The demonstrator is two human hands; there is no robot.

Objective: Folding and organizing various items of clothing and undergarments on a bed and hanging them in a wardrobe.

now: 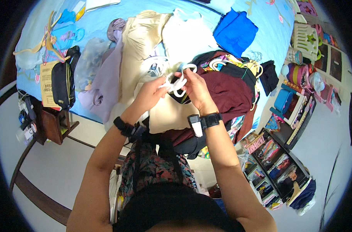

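Both hands are raised over the near edge of a bed, close together. White curved plastic pieces, perhaps hangers or a clip, lie between my left hand and my right hand; each hand pinches a part of them. Under them lies a cream-coloured garment. Just beyond my left hand is a coiled white cord or strap bundle. To the right of my right hand rises a pile of dark clothes with a maroon garment on it. A white garment lies behind the hands.
On the blue bedsheet lie a blue folded cloth, beige trousers, a lilac garment, a black pouch and wooden hangers. A brown wooden stool stands at left, a dark shelf rack at right.
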